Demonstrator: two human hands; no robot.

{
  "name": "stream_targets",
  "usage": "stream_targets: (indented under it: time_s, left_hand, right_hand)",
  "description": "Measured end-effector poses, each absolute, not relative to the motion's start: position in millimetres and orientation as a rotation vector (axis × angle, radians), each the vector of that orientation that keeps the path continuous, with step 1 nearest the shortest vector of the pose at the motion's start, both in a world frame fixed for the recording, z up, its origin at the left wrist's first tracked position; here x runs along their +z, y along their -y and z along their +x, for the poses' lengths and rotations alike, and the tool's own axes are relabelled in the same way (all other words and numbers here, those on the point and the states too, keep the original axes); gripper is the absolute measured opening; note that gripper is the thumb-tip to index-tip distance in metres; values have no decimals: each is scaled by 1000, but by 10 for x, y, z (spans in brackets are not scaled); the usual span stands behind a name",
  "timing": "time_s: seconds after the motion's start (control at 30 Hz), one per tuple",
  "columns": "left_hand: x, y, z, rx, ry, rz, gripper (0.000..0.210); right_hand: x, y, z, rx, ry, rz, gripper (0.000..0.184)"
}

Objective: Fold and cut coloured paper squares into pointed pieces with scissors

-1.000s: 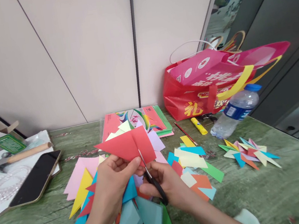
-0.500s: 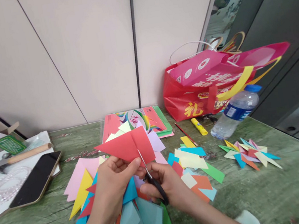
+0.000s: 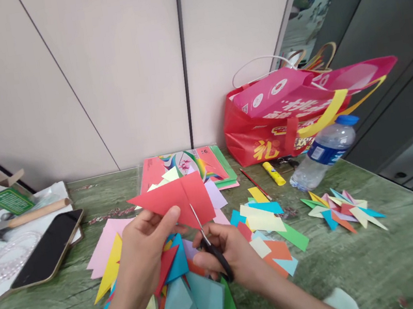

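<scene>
My left hand (image 3: 148,242) pinches a sheet of red paper (image 3: 174,199), folded to a point on its left side, with the thumb on top and fingers beneath. A crease line runs across the paper near its right part. My right hand (image 3: 225,248) is closed round the black handles of a pair of scissors (image 3: 215,255). The blades lie at the paper's lower edge, pointing up along the crease. Under both hands is a heap of folded coloured paper pieces (image 3: 179,305), partly covered by my left forearm.
Paper strips (image 3: 263,218), a pencil (image 3: 255,183) and a yellow glue stick (image 3: 274,173) lie to the right. Beyond them are a folded paper star (image 3: 344,210), a water bottle (image 3: 323,151) and a red bag (image 3: 263,119). A phone (image 3: 47,248) and hammer (image 3: 35,214) are at left.
My left hand has shifted slightly left and down along the red paper, its thumb now farther from the blades. The scissors stay at the paper's lower edge.
</scene>
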State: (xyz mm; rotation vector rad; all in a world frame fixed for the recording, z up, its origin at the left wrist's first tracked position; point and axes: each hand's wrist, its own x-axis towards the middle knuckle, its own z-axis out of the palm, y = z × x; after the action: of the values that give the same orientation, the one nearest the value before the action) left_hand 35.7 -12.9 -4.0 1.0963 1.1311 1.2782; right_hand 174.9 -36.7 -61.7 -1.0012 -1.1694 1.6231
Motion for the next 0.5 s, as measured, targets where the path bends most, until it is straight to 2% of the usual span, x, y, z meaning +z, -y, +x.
stream_targets:
  time_s: [0.5]
  left_hand:
    - [-32,124,251,1134,-1345,1348,16]
  right_hand:
    - [-526,356,1757,1640,1200,-878,44]
